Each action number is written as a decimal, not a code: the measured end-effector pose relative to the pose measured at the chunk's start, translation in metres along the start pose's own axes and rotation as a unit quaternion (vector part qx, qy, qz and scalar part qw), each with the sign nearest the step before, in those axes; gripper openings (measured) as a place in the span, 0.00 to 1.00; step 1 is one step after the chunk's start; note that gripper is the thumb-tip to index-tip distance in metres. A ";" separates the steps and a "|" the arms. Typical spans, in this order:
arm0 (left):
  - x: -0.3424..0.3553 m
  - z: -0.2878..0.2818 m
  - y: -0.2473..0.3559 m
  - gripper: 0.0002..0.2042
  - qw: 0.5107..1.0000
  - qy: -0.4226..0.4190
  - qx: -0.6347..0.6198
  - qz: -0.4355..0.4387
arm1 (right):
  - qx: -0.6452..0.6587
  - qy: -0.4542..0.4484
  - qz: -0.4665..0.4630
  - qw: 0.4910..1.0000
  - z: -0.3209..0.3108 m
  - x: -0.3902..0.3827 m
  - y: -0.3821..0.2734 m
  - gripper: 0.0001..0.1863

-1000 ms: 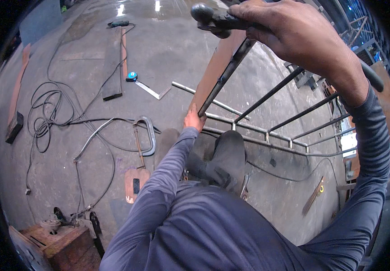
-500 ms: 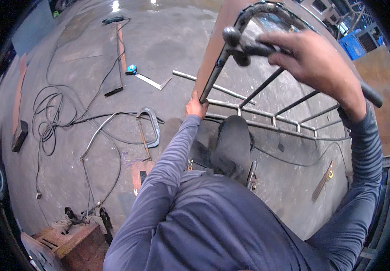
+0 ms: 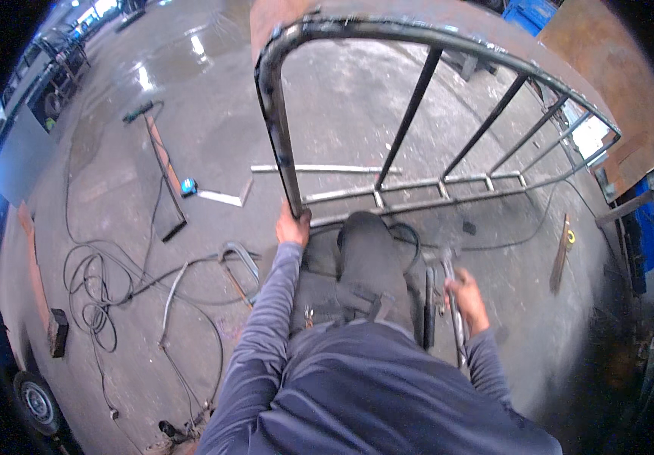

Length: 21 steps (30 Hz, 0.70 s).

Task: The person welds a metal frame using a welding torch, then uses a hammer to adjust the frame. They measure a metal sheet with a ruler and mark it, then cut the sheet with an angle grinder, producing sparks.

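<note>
left hand (image 3: 291, 227) fingers clasp the metal railing frame (image 3: 281, 136) post; right hand (image 3: 467, 297) fingers grip a metal tool (image 3: 454, 311).

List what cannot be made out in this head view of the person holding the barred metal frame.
- Left hand on the grey barred metal frame: palm and fingertips hidden behind the frame's post.
- Thin metal tool in the right hand: kind unclear, blurred and small.
- Floor below the frame: hidden by the person's knee.
- Coiled black cables: ends too small to trace.
</note>
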<state>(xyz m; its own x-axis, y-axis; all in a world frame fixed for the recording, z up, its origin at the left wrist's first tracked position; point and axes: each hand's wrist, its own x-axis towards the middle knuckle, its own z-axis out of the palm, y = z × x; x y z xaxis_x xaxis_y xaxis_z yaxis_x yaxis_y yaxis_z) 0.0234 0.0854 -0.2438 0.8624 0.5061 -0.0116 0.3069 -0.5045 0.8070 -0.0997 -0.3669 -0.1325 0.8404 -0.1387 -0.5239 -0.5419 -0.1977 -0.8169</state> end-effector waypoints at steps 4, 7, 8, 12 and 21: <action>0.003 -0.004 -0.004 0.30 1.000 -0.006 0.013 0.004 | 0.206 0.106 0.121 0.965 -0.053 0.053 0.133 0.16; -0.002 -0.011 0.006 0.27 0.999 0.001 0.041 -0.001 | 0.282 0.106 0.183 0.936 -0.102 0.080 0.193 0.06; -0.005 -0.006 0.017 0.26 1.000 -0.003 0.025 0.003 | 0.285 0.121 0.173 0.935 -0.133 0.089 0.223 0.04; 0.005 -0.002 -0.003 0.25 0.999 0.005 0.053 -0.008 | 0.395 0.094 0.143 0.903 -0.179 0.111 0.236 0.08; -0.006 -0.027 0.010 0.22 0.998 0.024 0.050 -0.043 | 0.203 0.154 0.195 0.947 -0.196 0.133 0.363 0.09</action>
<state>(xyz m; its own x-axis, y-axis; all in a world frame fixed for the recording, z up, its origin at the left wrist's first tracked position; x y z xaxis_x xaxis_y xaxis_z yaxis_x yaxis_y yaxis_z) 0.0098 0.0964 -0.2199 0.8110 0.5830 -0.0484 0.4201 -0.5228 0.7417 -0.1868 -0.6470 -0.4514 0.5007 -0.4135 -0.7605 -0.7090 0.3081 -0.6343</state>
